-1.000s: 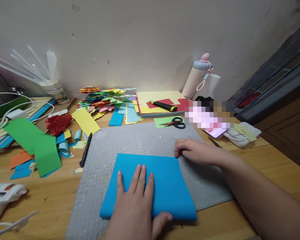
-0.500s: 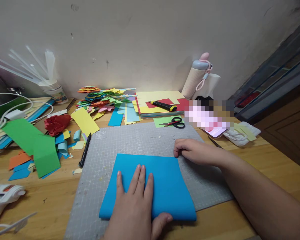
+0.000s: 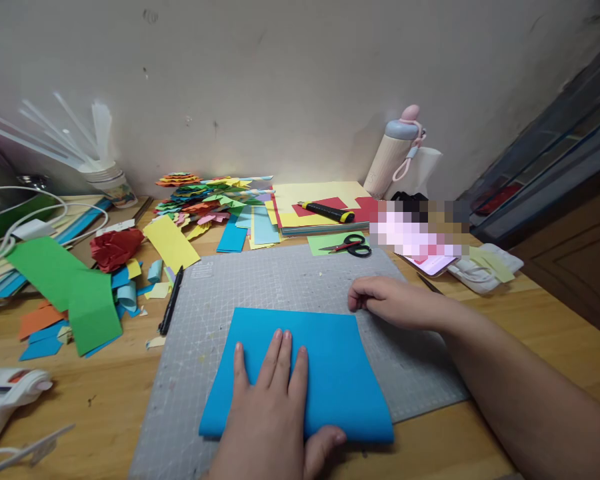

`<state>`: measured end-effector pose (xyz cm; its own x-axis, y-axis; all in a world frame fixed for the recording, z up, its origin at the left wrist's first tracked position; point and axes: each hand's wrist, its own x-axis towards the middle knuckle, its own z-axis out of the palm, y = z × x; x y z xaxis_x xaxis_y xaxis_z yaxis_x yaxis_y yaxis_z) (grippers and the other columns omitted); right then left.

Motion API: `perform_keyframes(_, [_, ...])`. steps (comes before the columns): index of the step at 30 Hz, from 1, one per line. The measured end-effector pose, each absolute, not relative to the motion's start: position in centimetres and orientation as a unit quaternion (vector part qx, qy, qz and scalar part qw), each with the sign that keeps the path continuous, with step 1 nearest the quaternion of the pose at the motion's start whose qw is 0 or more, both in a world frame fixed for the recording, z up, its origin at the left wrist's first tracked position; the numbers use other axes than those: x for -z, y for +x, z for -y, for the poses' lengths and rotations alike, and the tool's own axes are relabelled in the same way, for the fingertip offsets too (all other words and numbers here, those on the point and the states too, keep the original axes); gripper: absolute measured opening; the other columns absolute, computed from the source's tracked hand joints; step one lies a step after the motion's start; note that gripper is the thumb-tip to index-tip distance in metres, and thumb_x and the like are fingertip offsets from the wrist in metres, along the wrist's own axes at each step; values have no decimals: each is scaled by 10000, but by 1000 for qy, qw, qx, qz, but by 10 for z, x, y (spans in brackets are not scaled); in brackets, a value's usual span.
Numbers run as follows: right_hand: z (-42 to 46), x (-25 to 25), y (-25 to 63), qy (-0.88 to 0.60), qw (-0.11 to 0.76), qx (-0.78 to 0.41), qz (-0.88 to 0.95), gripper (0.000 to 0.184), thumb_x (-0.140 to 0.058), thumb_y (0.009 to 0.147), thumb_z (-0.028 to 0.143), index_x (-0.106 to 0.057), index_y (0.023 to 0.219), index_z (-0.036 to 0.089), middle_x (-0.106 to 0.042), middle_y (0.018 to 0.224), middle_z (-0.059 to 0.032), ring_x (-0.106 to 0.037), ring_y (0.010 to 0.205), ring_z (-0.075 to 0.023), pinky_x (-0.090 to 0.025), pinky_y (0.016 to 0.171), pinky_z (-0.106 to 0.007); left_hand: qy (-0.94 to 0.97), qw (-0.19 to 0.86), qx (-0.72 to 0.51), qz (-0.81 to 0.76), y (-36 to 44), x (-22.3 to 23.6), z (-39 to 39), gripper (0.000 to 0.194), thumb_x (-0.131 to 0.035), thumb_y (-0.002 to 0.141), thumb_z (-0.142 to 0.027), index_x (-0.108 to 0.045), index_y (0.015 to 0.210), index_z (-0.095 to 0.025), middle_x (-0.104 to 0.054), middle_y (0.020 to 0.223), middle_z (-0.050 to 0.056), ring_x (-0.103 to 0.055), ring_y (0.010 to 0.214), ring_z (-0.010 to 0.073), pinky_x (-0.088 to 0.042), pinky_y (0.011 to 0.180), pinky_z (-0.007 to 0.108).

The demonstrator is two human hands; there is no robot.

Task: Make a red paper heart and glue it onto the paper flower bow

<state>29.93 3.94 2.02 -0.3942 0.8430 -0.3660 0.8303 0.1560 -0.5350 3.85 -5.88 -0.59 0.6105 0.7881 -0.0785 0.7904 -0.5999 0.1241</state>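
A folded sheet of blue paper (image 3: 335,373) lies on the grey cutting mat (image 3: 260,273), its rounded fold along the near edge. My left hand (image 3: 270,407) rests flat on the paper, fingers spread and thumb by the fold. Beside the paper's far right corner, my right hand (image 3: 385,300) sits low over the mat with its fingers curled in. Whether anything is between those fingertips is hidden.
Black-handled scissors (image 3: 357,246) and a yellow-black utility knife (image 3: 327,212) lie at the back. A black pen (image 3: 171,301), paper scraps (image 3: 90,307) and a glue gun (image 3: 10,407) are on the left. Right stand a bottle (image 3: 390,157) and a phone (image 3: 430,260).
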Motion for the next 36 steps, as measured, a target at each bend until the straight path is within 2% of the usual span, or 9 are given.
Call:
perform_keyframes(6, [-38, -22, 298, -531, 3, -330, 781, 290, -422, 738, 31, -642, 816, 203, -664, 922, -41, -578, 883, -201, -419, 802, -315, 891, 80, 0, -447, 38, 5, 59, 755, -300, 856, -697, -448, 1383, -176, -404, 1435, 197, -367, 1318, 447, -226, 977, 774])
perform_keyframes(12, [-37, -20, 292, -533, 9, -295, 793, 227, -436, 791, 99, -637, 796, 205, -658, 904, -50, -578, 852, -211, -427, 776, -333, 890, 91, 12, -446, 38, 3, 58, 764, -275, 864, -692, -423, 1394, -162, -366, 1449, 206, -348, 1324, 461, -229, 938, 804])
perform_keyframes(14, [-35, -17, 285, -542, 50, -276, 792, 204, -442, 804, 115, -628, 799, 199, -657, 901, -57, -580, 854, -212, -431, 783, -338, 891, 85, 7, -445, 39, 4, 58, 758, -288, 863, -688, -427, 1392, -165, -376, 1448, 203, -348, 1324, 462, -233, 940, 800])
perform_keyframes(17, [-29, -12, 267, -521, 172, -259, 795, 196, -436, 835, 121, -601, 908, 197, -647, 971, -68, -586, 912, -208, -437, 825, -341, 895, 80, 8, -438, 39, 4, 57, 767, -283, 862, -688, -440, 1387, -149, -395, 1436, 216, -366, 1308, 473, -246, 918, 807])
perform_keyframes(20, [-20, -6, 250, -475, 247, -300, 790, 234, -424, 841, 98, -547, 1006, 209, -636, 1023, -63, -585, 953, -195, -442, 849, -341, 898, 81, 10, -433, 38, 4, 57, 777, -283, 862, -686, -443, 1383, -133, -402, 1426, 231, -377, 1298, 479, -254, 901, 815])
perform_keyframes(25, [-11, 2, 236, -459, 230, -371, 774, 313, -417, 748, 17, -466, 990, 211, -596, 1026, -57, -557, 962, -196, -436, 853, -363, 897, 81, 5, -435, 38, 5, 59, 773, -291, 863, -684, -440, 1385, -134, -400, 1426, 228, -377, 1304, 467, -256, 917, 806])
perform_keyframes(29, [-12, 4, 235, -465, 229, -390, 761, 342, -415, 702, 1, -453, 965, 217, -567, 1022, -51, -523, 953, -197, -424, 848, -367, 894, 80, -3, -440, 38, 5, 59, 762, -317, 851, -693, -442, 1389, -168, -420, 1430, 205, -368, 1318, 448, -246, 960, 775])
perform_keyframes(36, [-15, 8, 235, -451, 228, -383, 773, 384, -408, 675, -13, -468, 981, 211, -554, 1002, -51, -501, 947, -202, -411, 848, -366, 892, 89, 3, -444, 38, 3, 58, 757, -311, 859, -681, -436, 1391, -158, -403, 1433, 211, -362, 1316, 461, -245, 941, 792])
